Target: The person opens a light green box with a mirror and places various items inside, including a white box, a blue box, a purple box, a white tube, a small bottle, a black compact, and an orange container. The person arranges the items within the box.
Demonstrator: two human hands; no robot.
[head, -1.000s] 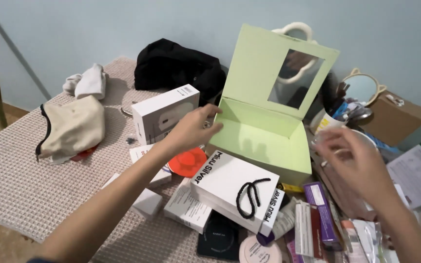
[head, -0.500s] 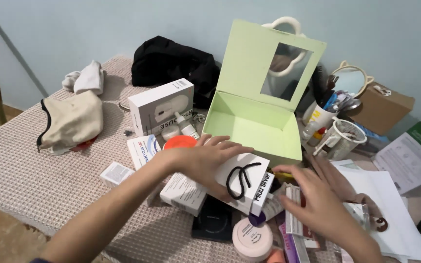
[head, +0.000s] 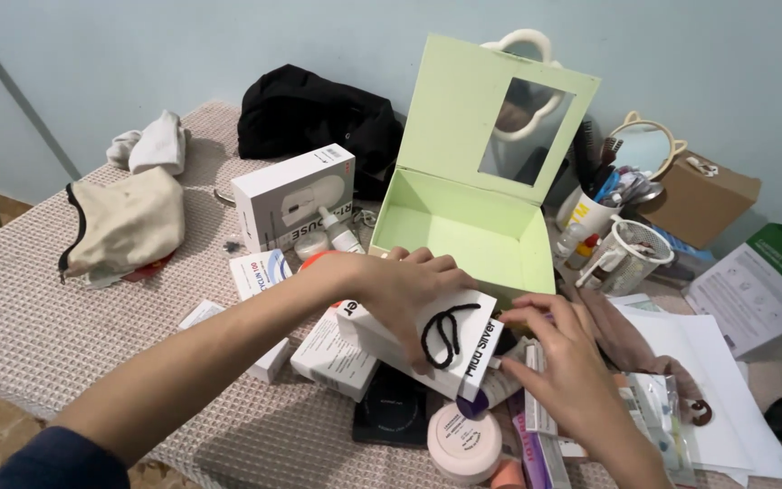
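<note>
The worktop [head: 56, 317], covered in a woven mat, was seen crowded with loose items, so little free room was left around the work. An open pale green box [head: 463, 231] with a mirror in its raised lid was standing just behind the hands, its lid upright and judged liable to be knocked shut or tipped back if the white box were lifted carelessly. The flat white box [head: 414, 330], with a black cord loop lying on top, was resting on a pile of smaller cartons [head: 332, 358] near the front middle of the worktop. The left hand [head: 400, 290] was laid over its top with fingers curled on the near edge, gripping it; the right hand [head: 563, 362] was pressed against its right end, fingers closed on the corner. The stack beneath was judged unstable: a pull could shift the cartons and send them sliding. The round pink-lidded jar [head: 465, 444] at the front edge was judged likely to roll off if nudged. The cord loop [head: 445, 330], lying unsecured, could slip off if the box were tilted.
</note>
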